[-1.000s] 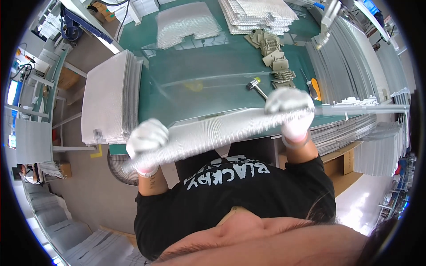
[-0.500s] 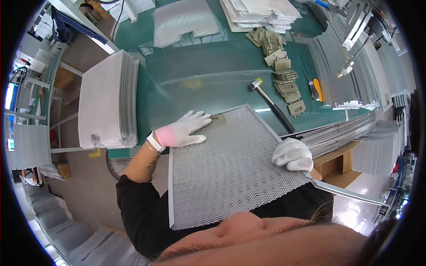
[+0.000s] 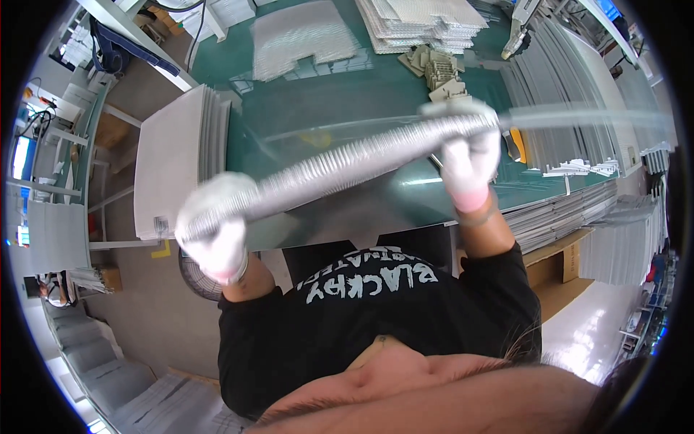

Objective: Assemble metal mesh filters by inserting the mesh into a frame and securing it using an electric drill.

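Above the near edge of the green desk [image 3: 340, 108], a metal mesh panel [image 3: 347, 163] is held edge-on in the air, so that it shows as a long ribbed strip slanting from lower left up to upper right. The left hand [image 3: 215, 230], in a white glove, is closed around the lower left end of the panel. The right hand [image 3: 468, 148], also gloved in white with a pink cuff, is closed around the upper right part; beyond it the panel's edge runs on toward the right, blurred. Both hands and the panel are smeared by motion, so finger placement cannot be told in detail.

On the desk behind the panel lie a loose mesh sheet [image 3: 307, 36] at upper left, a stack of mesh sheets [image 3: 423, 22] at the top, and a heap of small beige cardboard pieces [image 3: 437, 69] just beyond the right hand. A pile of flat grey panels [image 3: 177, 163] stands at the desk's left end. Long grey strips [image 3: 571, 210] are stacked at the desk's right edge, above a cardboard box [image 3: 560, 271].
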Demonstrator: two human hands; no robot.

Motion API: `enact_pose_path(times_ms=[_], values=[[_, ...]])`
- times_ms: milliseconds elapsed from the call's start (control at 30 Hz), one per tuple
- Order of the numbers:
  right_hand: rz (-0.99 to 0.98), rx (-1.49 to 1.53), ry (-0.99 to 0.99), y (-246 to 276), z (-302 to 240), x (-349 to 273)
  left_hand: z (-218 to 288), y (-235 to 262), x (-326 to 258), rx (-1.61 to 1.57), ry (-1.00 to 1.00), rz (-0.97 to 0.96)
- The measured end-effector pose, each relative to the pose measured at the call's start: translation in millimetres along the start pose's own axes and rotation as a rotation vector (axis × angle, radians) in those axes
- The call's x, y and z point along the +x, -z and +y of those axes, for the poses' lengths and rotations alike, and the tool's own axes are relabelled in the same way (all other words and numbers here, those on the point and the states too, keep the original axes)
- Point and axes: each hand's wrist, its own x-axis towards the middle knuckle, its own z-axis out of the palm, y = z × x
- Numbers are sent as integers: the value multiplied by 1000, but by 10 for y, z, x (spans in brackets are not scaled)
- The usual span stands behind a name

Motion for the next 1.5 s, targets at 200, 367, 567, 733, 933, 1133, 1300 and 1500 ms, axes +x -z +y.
enact_pose_path(times_ms=[200, 367, 567, 733, 933, 1133, 1300, 1500], values=[[-231, -789, -125, -182, 741, -686, -525, -13, 295, 163, 258, 453], [-193, -989, -107, -199, 934, -857, -571, -5, 278, 100, 263, 389], [-157, -412, 72, 190, 530, -121, -419, -71, 218, -15, 221, 465], [-167, -21, 60, -18, -155, 394, -357, 81, 59, -67, 133, 373], [-130, 167, 155, 113, -153, 54, -135, -155, 49, -79, -203, -12], [-614, 295, 390, 450, -353, -224, -290, 97, -337, -413, -99, -839], [-552, 265, 218, 515, -516, -602, -461, 137, -832, 197, 327, -962], [-758, 125, 167, 538, -628, -598, -739, 92, -799, 327, 262, -1070]])
